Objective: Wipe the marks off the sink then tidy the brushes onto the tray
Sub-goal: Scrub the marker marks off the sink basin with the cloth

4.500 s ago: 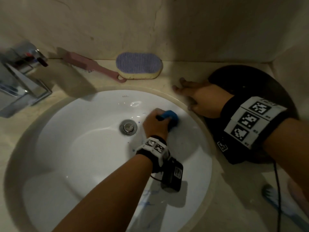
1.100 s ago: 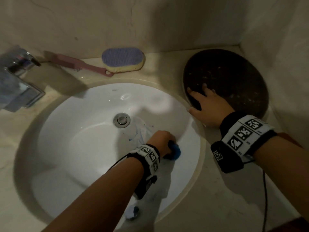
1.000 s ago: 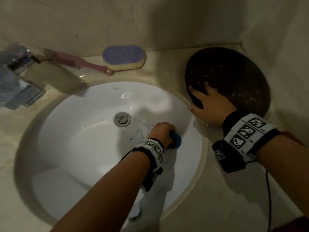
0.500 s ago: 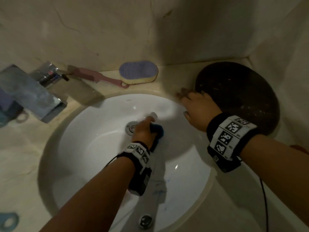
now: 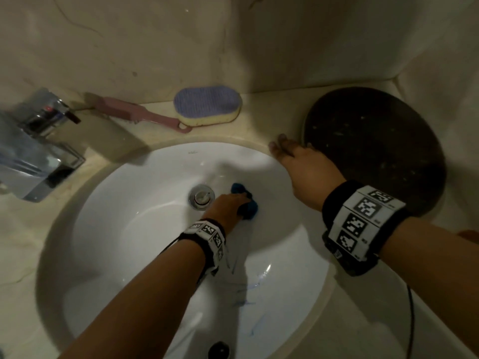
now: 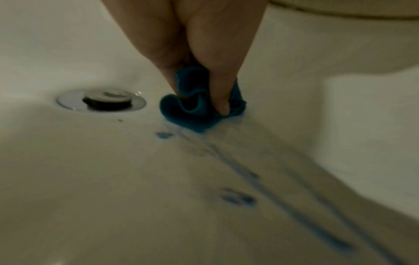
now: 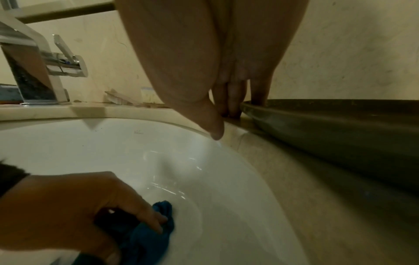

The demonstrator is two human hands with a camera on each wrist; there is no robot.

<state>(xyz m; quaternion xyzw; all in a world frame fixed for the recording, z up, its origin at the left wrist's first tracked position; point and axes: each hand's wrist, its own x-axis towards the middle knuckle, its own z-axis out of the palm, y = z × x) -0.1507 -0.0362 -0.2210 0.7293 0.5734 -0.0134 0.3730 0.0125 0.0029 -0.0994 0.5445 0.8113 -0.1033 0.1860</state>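
My left hand point(image 5: 229, 207) grips a bunched blue cloth point(image 5: 245, 200) point(image 6: 195, 107) and presses it on the white sink point(image 5: 124, 229) just right of the metal drain point(image 5: 201, 197). Blue streaks point(image 6: 238, 199) smear the basin behind the cloth and toward the near rim point(image 5: 246, 303). My right hand point(image 5: 298, 161) rests flat with straight fingers on the sink's edge, touching the rim of the dark round tray point(image 5: 375, 151). A pink-handled brush point(image 5: 140, 116) and a purple-and-yellow sponge brush point(image 5: 207, 104) lie on the counter behind the sink.
A chrome tap point(image 5: 39, 141) stands at the left of the sink. Walls close off the back and the right corner behind the tray. A black cable point(image 5: 410, 320) hangs from my right wrist over the beige counter point(image 5: 363, 320).
My left hand has carried the cloth from the sink's near right side up to beside the drain. My right hand slid off the tray's inside to the sink's edge.
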